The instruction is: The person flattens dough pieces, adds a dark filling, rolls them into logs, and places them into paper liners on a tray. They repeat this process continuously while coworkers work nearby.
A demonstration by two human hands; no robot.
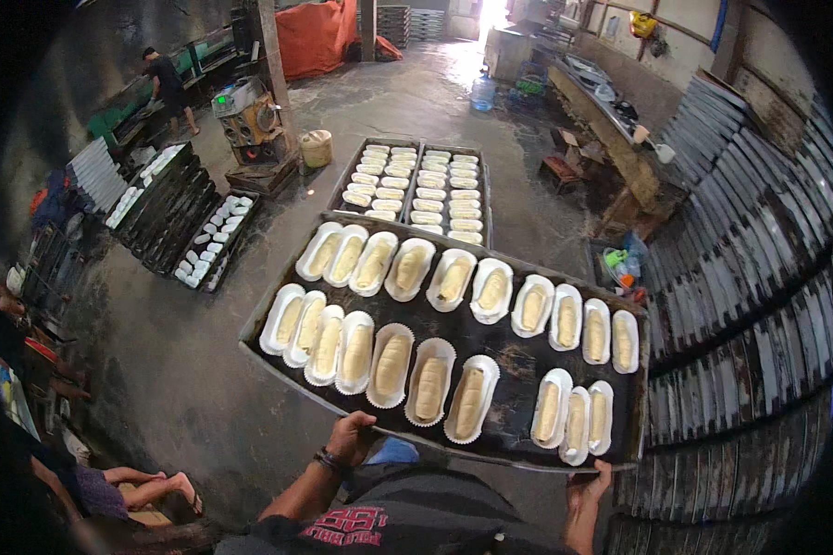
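I carry a dark rectangular baking tray (518,407) in front of me, its near edge held in both hands. Two rows of raw dough rolls (453,277) lie on it, each in a white fluted paper cup, with a gap in the near row toward the right. My left hand (350,438) grips the near edge left of its middle, thumb on top. Close to the near right corner, my right hand (590,483) holds the same edge. The fingers of both hands are mostly hidden under the tray.
Beyond my tray, two filled trays (423,148) stand side by side. At left are stacked trays (162,208), a speaker cabinet (250,125) and a yellow bucket (316,148). Many trays (713,213) lean along the right wall. A person (165,88) stands far left; another person's legs (148,488) show near left.
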